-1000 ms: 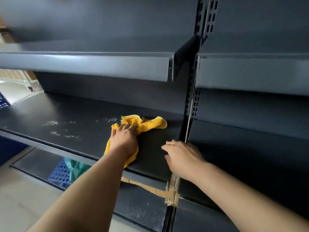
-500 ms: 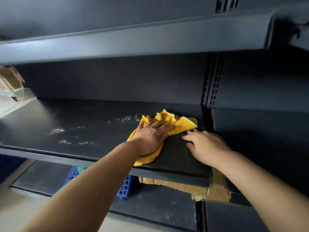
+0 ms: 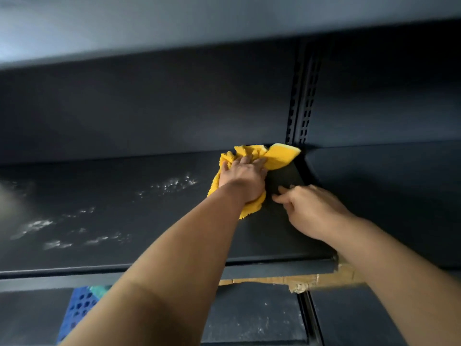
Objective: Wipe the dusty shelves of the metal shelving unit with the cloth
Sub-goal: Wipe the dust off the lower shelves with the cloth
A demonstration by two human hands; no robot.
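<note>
The cloth [image 3: 279, 158] is pressed into the shelf's [image 3: 274, 236] back corner, just left of the post [image 3: 301, 108], under the flat left hand [image 3: 243, 179]; the right hand [image 3: 311, 208] is rested nearer the post, loosely curled, nothing held. Firm, overlapping strokes are advised, drawn away from the post toward the dust [image 3: 172, 183] further left

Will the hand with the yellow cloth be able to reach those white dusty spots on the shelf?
Probably yes. The left hand presses the yellow cloth near the back of the shelf, and the dust spots lie to its left on that same surface, with nothing between them.
</note>
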